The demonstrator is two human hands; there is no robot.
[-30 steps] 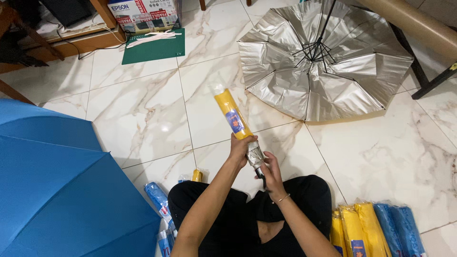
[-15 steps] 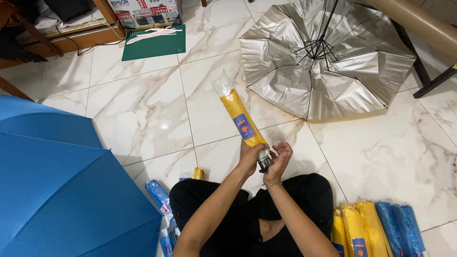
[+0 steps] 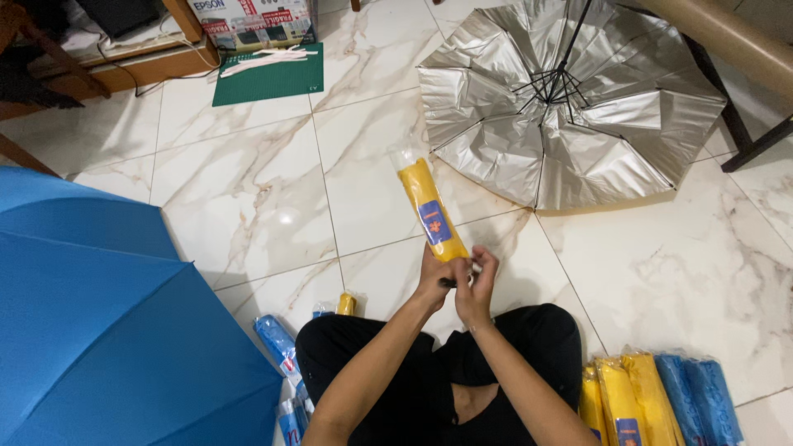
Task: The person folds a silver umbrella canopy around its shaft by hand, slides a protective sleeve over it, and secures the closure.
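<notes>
Head view: both hands meet at the lower end of a folded yellow umbrella in a clear plastic sleeve (image 3: pixel 429 215), raised slantwise over the marble floor (image 3: pixel 248 190). Left hand (image 3: pixel 435 277) grips the sleeve end with curled fingers; right hand (image 3: pixel 477 285) pinches there too. An open silver umbrella (image 3: pixel 562 124) lies beyond, an open blue umbrella (image 3: pixel 99 330) at left.

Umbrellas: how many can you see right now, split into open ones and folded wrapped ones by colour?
Open blue fabric umbrella: 1
Open silver-lined umbrella, upside down: 1
Folded yellow plastic-wrapped umbrellas, one in both hands, one by the knee, a pile at right: about 5
Folded blue plastic-wrapped umbrellas: about 5
Total: about 12
</notes>
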